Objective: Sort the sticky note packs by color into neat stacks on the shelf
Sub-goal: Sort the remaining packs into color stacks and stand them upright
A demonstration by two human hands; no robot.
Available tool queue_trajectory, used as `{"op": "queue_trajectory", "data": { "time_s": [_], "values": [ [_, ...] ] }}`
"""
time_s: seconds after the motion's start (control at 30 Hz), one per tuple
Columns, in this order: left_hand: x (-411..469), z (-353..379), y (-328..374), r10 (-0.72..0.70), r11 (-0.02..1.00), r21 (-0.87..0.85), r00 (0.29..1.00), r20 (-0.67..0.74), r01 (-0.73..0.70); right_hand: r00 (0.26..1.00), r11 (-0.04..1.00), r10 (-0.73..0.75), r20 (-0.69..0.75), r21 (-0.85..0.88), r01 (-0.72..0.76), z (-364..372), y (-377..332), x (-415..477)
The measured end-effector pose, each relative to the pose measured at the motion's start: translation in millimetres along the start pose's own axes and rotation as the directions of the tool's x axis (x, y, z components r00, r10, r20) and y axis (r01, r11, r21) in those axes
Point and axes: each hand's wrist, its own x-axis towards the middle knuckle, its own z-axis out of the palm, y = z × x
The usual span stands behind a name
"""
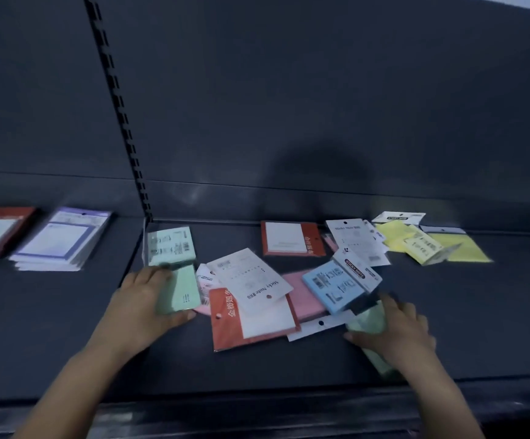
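Apparently pairing greens for one stack: left hand (143, 299) grips a green pack (179, 291); right hand (396, 331) seems to clasp a second green pack (370, 321) (blurred).

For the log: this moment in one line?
left grip: holds mint pack | right grip: holds second mint pack | mixed pile: unsorted

A shop — dark display shelf (289, 359), slotted upright (121, 122), packaged sticky note packs (341, 280).
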Motion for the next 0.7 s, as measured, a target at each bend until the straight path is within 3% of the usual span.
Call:
{"op": "queue_trajectory", "data": {
  "time_s": [0.1,0.23,0.33,0.4,0.5,0.57,0.63,0.7],
  "values": [
    [-4,-2,4,0.044,0.994,0.101,0.998,-0.052,-0.038,0.999,0.999,0.016,0.041,0.048,-0.018,2,-5,-6],
    [-9,-6,10,0.03,0.993,0.114,0.995,-0.099,-0.018,0.999,0.949,-0.033,0.027,0.313,0.023,4,-9,-16],
    [-14,-14,12,-0.044,0.998,-0.045,0.979,-0.198,0.036,0.989,0.904,-0.1,-0.111,0.404,0.137,-3,-14,-27],
    [-19,-18,12,-0.122,0.962,-0.269,0.962,-0.244,0.054,0.963,0.853,-0.156,-0.218,0.462,0.243,-11,-21,-34],
    [-29,-24,13,-0.282,0.74,-0.666,0.941,-0.186,0.09,0.953,0.666,-0.152,-0.261,0.685,0.294,-21,-39,-42],
    [-38,-28,14,-0.376,0.521,-0.844,0.922,-0.093,0.128,0.973,0.449,-0.161,-0.166,0.866,0.222,-24,-55,-45],
    [-49,-31,12,-0.468,0.333,-0.927,0.884,-0.002,0.174,0.972,0.26,-0.236,-0.011,0.963,0.074,-21,-73,-47],
    [-61,-36,6,-0.53,0.225,-0.951,0.846,0.061,0.21,0.935,0.193,-0.333,0.121,0.979,-0.058,-9,-93,-53]
  ]
}}
